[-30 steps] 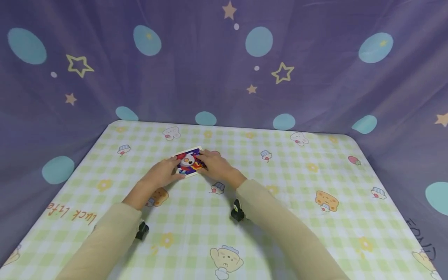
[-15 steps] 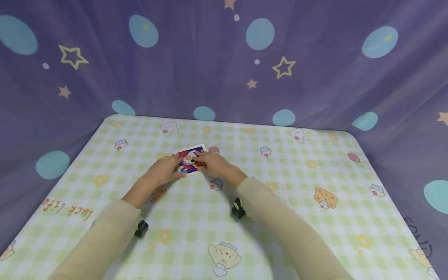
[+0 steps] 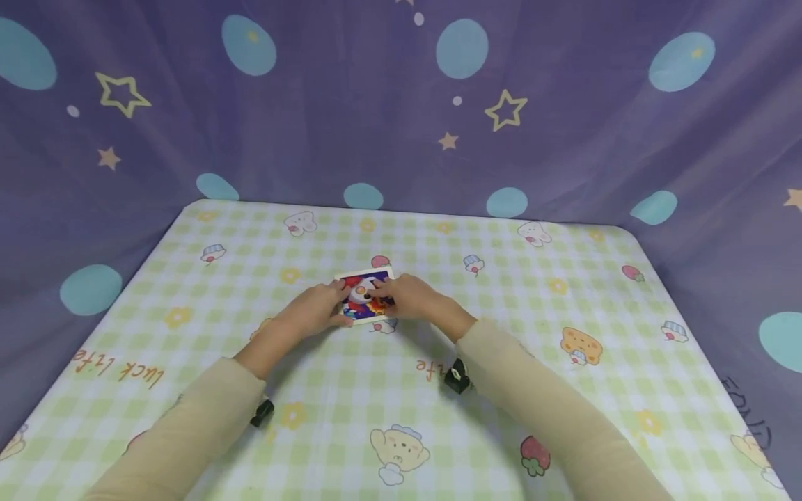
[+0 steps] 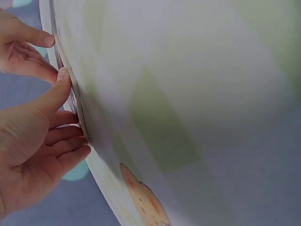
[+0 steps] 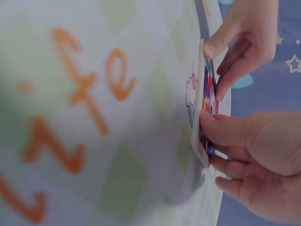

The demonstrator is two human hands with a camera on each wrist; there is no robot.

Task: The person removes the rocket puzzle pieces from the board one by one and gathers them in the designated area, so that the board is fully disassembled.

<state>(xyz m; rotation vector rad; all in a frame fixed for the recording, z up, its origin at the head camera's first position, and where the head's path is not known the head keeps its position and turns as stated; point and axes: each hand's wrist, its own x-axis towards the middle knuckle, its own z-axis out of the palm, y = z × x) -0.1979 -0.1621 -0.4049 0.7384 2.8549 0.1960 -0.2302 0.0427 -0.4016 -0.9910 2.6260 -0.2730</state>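
Note:
A thin, flat picture board with a white border and a colourful print, a white round figure on red and blue, lies at the middle of the table. My left hand holds its left side, the thumb at the near edge in the left wrist view. From the other side my right hand grips the right part, with fingers reaching over the print. In the right wrist view the right thumb sits on the board's near rim, and the other fingers bend round its right end. Both hands cover the board's sides.
A green-and-white checked cloth with printed cartoon figures covers the table. Behind the table's far edge hangs a purple curtain with stars and blue ovals. Black wrist devices show below both sleeves.
Both hands and the board have shifted right and slightly nearer across the cloth, mostly in the last half second. The head view has tilted slightly down.

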